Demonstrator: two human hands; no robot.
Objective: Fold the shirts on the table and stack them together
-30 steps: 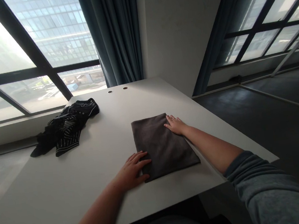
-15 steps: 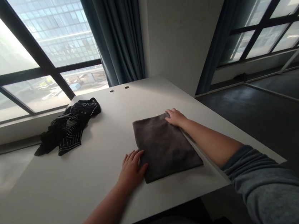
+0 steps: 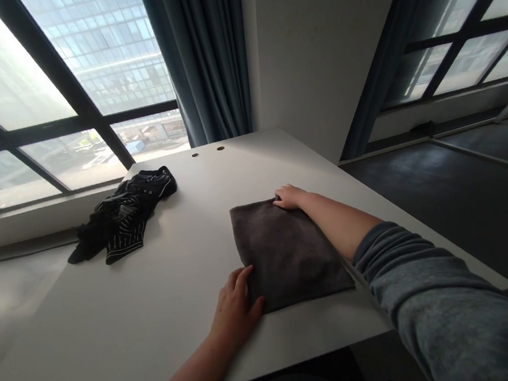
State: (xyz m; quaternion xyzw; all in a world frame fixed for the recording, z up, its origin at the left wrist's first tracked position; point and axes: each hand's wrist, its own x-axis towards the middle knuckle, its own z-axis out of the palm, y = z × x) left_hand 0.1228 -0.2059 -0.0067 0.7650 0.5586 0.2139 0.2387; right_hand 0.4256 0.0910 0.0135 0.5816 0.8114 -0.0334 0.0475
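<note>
A dark grey-brown folded cloth (image 3: 289,254) lies flat on the white table in front of me, in a near-square shape. My right hand (image 3: 289,197) reaches to its far edge, with the fingers curled over the far right corner and gripping the fabric. At the near left side is my left hand (image 3: 237,302), its index finger and thumb stretched apart and touching the left edge. The other fingers of that hand are partly hidden behind the index finger.
A crumpled black garment with white lines (image 3: 130,210) lies at the table's far left. Two round holes sit near the back edge of the white table (image 3: 180,309). Windows, a blue curtain (image 3: 207,61) and a wall pillar (image 3: 303,56) stand behind it.
My right hand has slid slightly left along the cloth's far edge, its fingers curling more. My left hand has shifted a little nearer to me along the left edge. The view has moved slightly.
</note>
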